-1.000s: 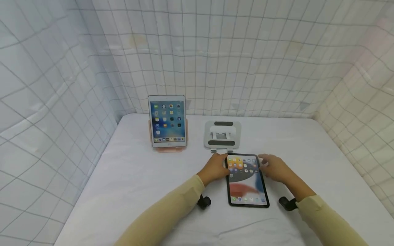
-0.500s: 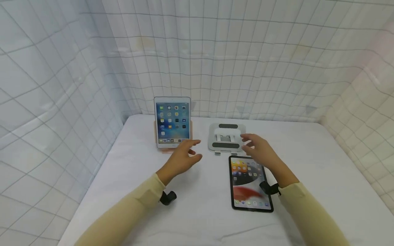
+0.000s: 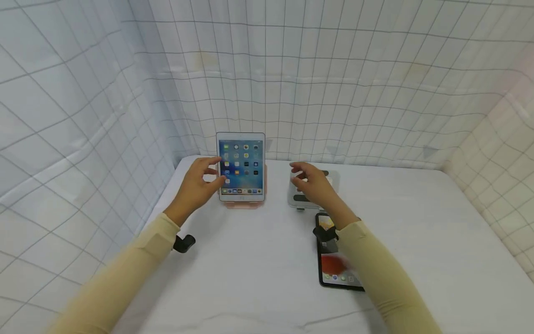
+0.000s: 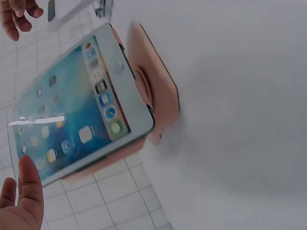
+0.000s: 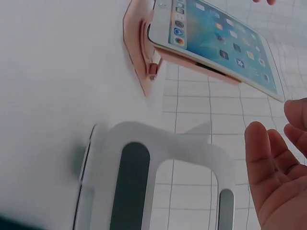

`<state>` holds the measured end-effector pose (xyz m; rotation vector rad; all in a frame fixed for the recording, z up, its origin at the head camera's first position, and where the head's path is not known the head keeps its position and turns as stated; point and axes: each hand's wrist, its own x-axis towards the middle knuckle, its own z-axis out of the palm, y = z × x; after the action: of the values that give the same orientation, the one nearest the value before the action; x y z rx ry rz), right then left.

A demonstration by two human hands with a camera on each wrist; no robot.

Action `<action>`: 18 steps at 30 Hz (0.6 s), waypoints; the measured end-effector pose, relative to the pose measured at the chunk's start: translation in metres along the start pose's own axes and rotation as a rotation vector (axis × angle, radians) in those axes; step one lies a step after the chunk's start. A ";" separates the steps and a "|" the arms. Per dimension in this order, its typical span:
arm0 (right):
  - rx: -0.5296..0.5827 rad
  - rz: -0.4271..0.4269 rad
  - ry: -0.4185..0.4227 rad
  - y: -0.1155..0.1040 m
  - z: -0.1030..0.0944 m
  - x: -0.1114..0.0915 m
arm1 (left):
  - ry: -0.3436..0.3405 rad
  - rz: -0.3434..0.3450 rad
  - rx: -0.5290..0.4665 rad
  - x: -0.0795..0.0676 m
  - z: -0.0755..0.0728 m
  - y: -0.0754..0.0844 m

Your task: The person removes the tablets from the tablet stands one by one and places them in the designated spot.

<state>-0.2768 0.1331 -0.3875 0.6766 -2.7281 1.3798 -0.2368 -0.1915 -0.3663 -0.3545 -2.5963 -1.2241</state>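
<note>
A small white-framed tablet [image 3: 242,167] with a lit home screen leans on a rose-gold stand [image 3: 241,205] at the back of the table. At the tablet's left edge my left hand [image 3: 198,182] has its fingers spread, overlapping that edge in the head view; the left wrist view shows the thumb [image 4: 31,182] close to the side. My right hand [image 3: 314,185], loosely curved and holding nothing, hovers in front of a silver stand [image 3: 298,204] with dark pads. Below it lies a larger black-framed tablet [image 3: 332,265], partly hidden by my right forearm.
White cloth walls with a grid pattern [image 3: 292,83] stand behind and on both sides of the white table [image 3: 250,260]. Black wrist cameras [image 3: 184,243] stick out from both of my wrists.
Both hands have left the larger tablet, which stays on the table. My left hand has moved left and back to the small tablet's edge; my right hand has moved up and left.
</note>
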 end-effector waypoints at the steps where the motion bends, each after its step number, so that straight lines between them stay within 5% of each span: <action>1: 0.009 0.000 0.008 -0.002 0.004 0.006 | 0.011 0.005 0.006 0.004 -0.003 -0.004; 11: 0.064 -0.059 0.117 -0.019 0.032 0.052 | 0.015 -0.051 -0.008 0.036 -0.009 -0.032; 18: 0.102 -0.060 0.160 -0.023 0.053 0.071 | 0.016 -0.030 -0.038 0.048 -0.006 -0.043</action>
<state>-0.3223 0.0537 -0.3878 0.6179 -2.5102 1.4981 -0.2952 -0.2170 -0.3777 -0.3123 -2.5771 -1.2830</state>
